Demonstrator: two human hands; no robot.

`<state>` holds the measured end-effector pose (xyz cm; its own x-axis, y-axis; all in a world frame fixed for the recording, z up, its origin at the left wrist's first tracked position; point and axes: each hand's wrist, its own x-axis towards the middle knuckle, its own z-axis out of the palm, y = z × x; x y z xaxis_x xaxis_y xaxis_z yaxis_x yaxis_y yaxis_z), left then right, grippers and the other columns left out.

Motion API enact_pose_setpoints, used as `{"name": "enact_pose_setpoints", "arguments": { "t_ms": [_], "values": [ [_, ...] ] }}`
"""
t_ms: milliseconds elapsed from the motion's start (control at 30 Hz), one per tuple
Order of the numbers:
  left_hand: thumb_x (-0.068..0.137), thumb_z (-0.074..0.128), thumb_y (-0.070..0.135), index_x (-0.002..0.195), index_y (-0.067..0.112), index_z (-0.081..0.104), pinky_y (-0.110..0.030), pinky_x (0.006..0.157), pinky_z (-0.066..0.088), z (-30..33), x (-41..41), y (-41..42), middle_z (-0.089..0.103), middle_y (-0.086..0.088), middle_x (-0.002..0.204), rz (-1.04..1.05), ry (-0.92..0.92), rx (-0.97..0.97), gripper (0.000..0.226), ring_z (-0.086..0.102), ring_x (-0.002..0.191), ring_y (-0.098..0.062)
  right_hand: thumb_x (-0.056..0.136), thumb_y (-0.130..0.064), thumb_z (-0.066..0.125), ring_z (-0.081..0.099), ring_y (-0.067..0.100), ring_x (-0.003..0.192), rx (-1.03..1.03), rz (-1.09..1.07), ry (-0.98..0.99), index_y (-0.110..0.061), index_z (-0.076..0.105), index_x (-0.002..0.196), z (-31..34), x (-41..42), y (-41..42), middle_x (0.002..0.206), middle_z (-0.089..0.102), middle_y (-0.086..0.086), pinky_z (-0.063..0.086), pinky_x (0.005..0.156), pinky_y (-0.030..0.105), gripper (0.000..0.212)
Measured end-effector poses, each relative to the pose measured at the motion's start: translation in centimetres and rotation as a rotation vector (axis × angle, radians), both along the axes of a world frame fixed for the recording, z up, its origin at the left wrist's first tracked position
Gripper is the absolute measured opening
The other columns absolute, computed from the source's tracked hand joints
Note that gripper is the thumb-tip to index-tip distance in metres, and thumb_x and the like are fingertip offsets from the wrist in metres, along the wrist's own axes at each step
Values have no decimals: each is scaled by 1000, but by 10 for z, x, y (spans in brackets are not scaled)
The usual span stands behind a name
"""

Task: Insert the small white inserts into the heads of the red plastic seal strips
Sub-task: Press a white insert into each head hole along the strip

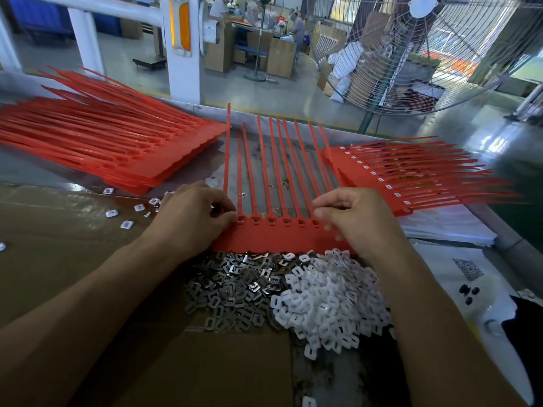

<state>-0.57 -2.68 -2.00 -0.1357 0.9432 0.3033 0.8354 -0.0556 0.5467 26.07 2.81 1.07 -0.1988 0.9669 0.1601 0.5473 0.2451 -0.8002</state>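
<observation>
- Lying flat on the table, the red seal strips [279, 233] sit between both hands, tails pointing away.
- The left hand [191, 218] has curled fingers pinching at the left end head of the row.
- The right hand [355, 221] has bent fingertips pressing on the heads at the right end; what it pinches I cannot tell.
- A pile of white inserts [326, 301] lies just below the strips, beside a pile of metal clips [232, 289].

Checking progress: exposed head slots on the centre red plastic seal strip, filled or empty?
Filled: the centre red plastic seal strip shows metal pieces in its exposed slots.
</observation>
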Motion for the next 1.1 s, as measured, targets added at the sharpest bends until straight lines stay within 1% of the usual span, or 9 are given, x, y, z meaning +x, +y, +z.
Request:
{"name": "enact_pose_setpoints", "arguments": {
  "t_ms": [200, 367, 467, 533, 667, 800, 933, 1033, 1100],
  "values": [
    [86, 72, 44, 91, 40, 73, -47, 96, 46, 0, 0, 0, 60, 8, 95, -3, -1, -8, 7, 57, 97, -19, 89, 2, 72, 65, 9, 53, -94, -120, -41, -20, 76, 87, -7, 20, 14, 62, 72, -1, 53, 57, 27, 23],
    [86, 73, 42, 89, 39, 73, -47, 95, 46, 1, 1, -2, 60, 8, 93, -4, -10, -4, 5, 58, 95, -19, 91, 0, 71, 58, -2, 45, -77, -89, -112, -25, 74, 84, -7, 17, 13, 55, 67, -16, 45, 46, 12, 26],
    [85, 74, 42, 89, 38, 75, -46, 94, 47, 1, 1, -2, 59, 9, 91, 2, -12, -1, 6, 58, 93, -19, 91, -6, 74, 57, -6, 45, -73, -71, -162, -32, 74, 82, -6, 16, 12, 53, 64, -22, 44, 51, 13, 28],
    [85, 74, 42, 90, 38, 75, -46, 94, 47, 1, 1, -2, 59, 9, 92, 4, -14, -4, 6, 58, 94, -19, 90, -10, 76, 60, -4, 53, -64, -77, -190, -36, 73, 79, -7, 16, 13, 56, 65, -17, 46, 61, 20, 29],
    [86, 73, 42, 91, 38, 75, -46, 95, 46, 2, 1, -3, 59, 9, 92, 7, -12, -6, 7, 58, 95, -18, 90, -12, 76, 60, 2, 71, -61, -79, -198, -36, 75, 80, -8, 14, 13, 74, 67, -14, 51, 75, 30, 26],
    [86, 72, 44, 91, 38, 74, -46, 94, 47, 2, 1, -3, 58, 10, 91, 8, -4, -14, 8, 57, 94, -17, 91, -12, 76, 56, -1, 69, -75, -99, -201, -33, 80, 89, -9, 15, 12, 80, 69, -15, 46, 73, 25, 21],
    [86, 72, 44, 91, 39, 74, -46, 96, 46, 2, 1, -3, 58, 9, 92, 11, -13, -15, 7, 56, 96, -18, 94, -11, 72, 62, 3, 76, -72, -129, -184, -26, 81, 102, -11, 16, 14, 91, 74, -8, 54, 80, 30, 20],
    [87, 72, 43, 92, 39, 74, -47, 96, 46, 2, 1, -3, 59, 9, 93, 11, -17, -16, 8, 57, 97, -18, 94, -10, 69, 66, 8, 64, -27, -182, -166, -26, 79, 95, -12, 18, 15, 79, 72, -9, 54, 64, 27, 19],
    [87, 72, 44, 92, 38, 74, -47, 97, 46, 2, 1, -3, 59, 9, 94, 9, -18, -19, 8, 57, 98, -18, 93, -11, 70, 67, 10, 68, -3, -193, -172, -31, 75, 85, -13, 19, 16, 81, 72, -7, 54, 67, 29, 22]
  ]
}}
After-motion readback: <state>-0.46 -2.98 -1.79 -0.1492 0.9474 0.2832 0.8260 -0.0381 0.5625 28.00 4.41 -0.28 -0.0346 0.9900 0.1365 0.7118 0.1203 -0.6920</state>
